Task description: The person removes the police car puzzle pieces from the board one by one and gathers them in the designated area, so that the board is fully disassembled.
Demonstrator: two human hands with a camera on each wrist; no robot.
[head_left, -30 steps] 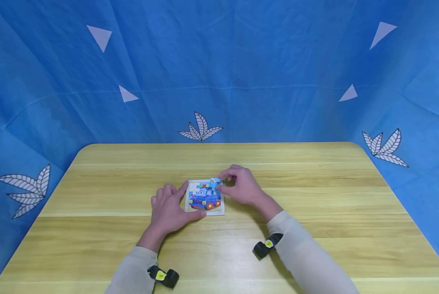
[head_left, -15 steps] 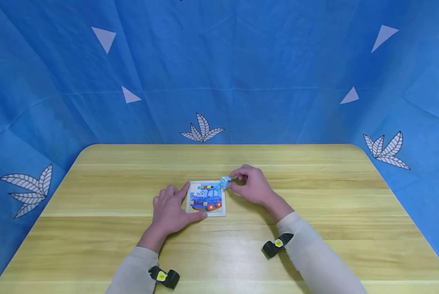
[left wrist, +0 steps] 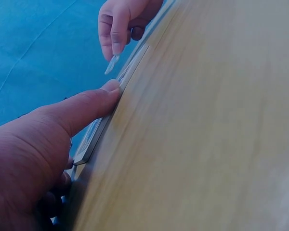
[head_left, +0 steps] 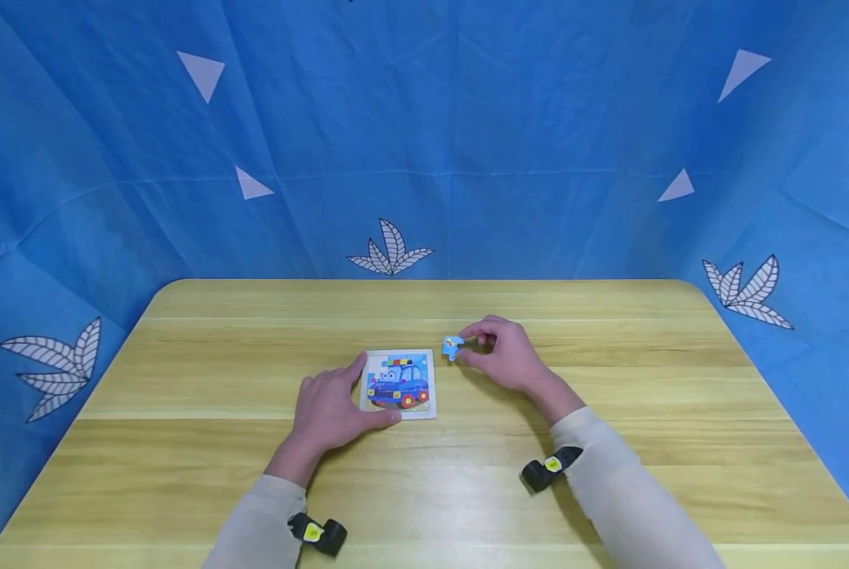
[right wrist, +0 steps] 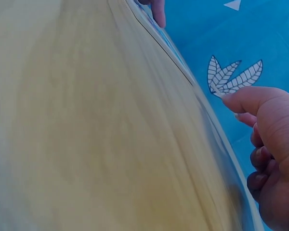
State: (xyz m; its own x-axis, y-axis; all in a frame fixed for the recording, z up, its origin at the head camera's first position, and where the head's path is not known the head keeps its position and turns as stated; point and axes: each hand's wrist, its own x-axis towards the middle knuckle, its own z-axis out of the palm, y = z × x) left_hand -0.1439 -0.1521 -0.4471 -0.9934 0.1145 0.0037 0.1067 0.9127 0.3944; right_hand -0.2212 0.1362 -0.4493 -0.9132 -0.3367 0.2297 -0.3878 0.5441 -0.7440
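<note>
Item: car puzzle board (head_left: pixel 399 384) on worktop (head_left: pixel 609 379); our left hand (head_left: pixel 328 411) braces its 9 o'clock edge, fingers straight. Right hand (head_left: pixel 504 357) pinches blue piece (head_left: pixel 453 346) at 1 o'clock.

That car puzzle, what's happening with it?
A person sits at a wooden table with a small car puzzle in its square tray. The left hand rests flat beside the tray, thumb and forefinger touching its edges to steady it. The right hand pinches one little blue puzzle piece in its fingers, holding it just off the tray's far right corner, apart from the rest of the picture. No other loose pieces are in view.
</note>
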